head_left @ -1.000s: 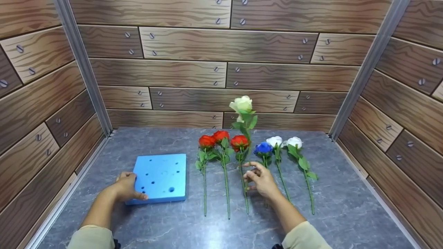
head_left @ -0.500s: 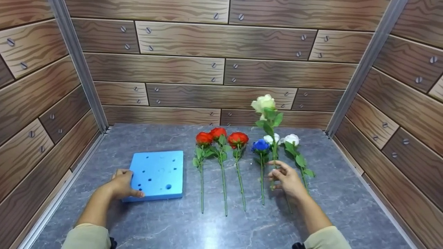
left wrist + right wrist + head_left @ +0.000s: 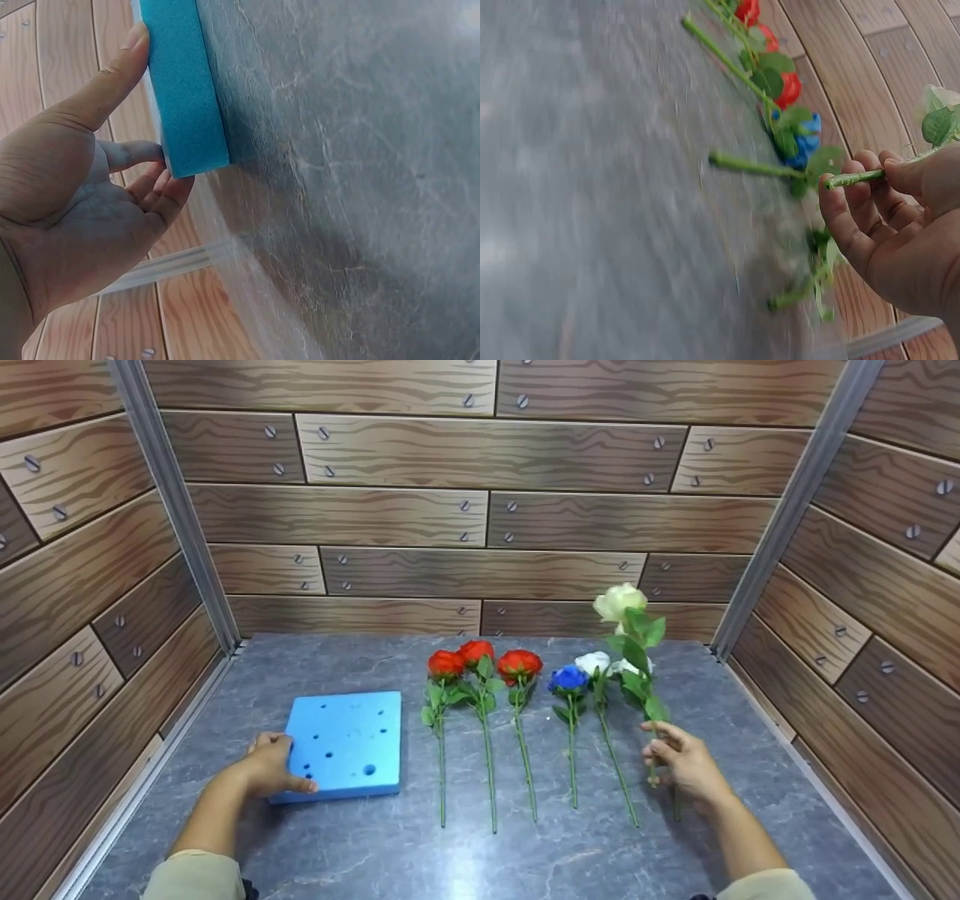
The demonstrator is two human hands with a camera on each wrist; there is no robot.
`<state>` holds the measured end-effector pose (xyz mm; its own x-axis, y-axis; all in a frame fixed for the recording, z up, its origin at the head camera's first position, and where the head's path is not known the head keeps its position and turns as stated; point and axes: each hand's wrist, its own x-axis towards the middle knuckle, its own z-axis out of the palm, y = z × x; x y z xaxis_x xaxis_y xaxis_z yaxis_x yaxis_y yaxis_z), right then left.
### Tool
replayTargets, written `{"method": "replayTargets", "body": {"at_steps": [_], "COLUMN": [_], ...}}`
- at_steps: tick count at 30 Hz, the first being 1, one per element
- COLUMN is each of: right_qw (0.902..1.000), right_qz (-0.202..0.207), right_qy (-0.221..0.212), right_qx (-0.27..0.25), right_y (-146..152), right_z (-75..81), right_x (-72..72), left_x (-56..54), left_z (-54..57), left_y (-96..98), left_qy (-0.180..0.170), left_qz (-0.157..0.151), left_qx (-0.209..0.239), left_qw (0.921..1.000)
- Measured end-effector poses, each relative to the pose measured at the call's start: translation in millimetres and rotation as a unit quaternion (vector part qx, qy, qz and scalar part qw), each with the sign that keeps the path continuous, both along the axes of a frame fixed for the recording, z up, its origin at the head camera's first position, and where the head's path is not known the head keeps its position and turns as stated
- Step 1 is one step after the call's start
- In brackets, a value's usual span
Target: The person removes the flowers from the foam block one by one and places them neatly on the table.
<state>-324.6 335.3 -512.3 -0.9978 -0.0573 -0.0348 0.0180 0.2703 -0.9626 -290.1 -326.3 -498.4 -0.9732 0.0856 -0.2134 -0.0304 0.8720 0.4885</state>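
My left hand [image 3: 271, 766] grips the near-left corner of a flat blue foam block [image 3: 360, 735] with holes in its top. In the left wrist view the thumb lies along one side of the block [image 3: 187, 90] and the curled fingers touch its end. My right hand [image 3: 686, 757] pinches the stem of a pale cream rose [image 3: 621, 603] between thumb and fingers, its bloom raised and pointing away. The cut end of that stem [image 3: 853, 179] sticks out past the fingers in the right wrist view. Behind the held rose, a white rose [image 3: 634, 666] lies partly hidden.
Red roses [image 3: 519, 666], a blue rose [image 3: 568, 679] and another white rose [image 3: 593, 663] lie in a row on the grey marbled table [image 3: 360, 855], stems toward me. Wood-print walls [image 3: 397, 517] enclose the back and sides, with metal strips [image 3: 174, 502] in the corners.
My right hand has carried the cream rose rightward, from over the rightmost red rose, past the blue one, to the rightmost white rose. The left hand has stayed on the foam block.
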Motion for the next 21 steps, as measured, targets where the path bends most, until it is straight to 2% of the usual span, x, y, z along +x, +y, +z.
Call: {"method": "replayTargets", "body": {"at_steps": [6,14,21], "right_qw": [0.9997,0.9987,0.9933], "right_qz": [-0.015,-0.016,-0.020], "right_qy": [-0.017,-0.042,-0.102], "right_qx": [0.014,0.024,0.049], "right_y": [32,85,114], "right_z": [-5.8,-3.8,-6.4], "right_x": [7.1,18.3,21.8], "left_x": [1.3,1.6,-0.2], "left_z": [-2.7,-3.6,-2.3], "left_y": [0.9,1.6,-1.6], "left_qy": [0.001,-0.001,0.000], "left_qz": [0.001,0.004,0.001], "left_qx": [0.004,0.010,0.004], "left_qw": [1.0000,0.9999,1.0000]}}
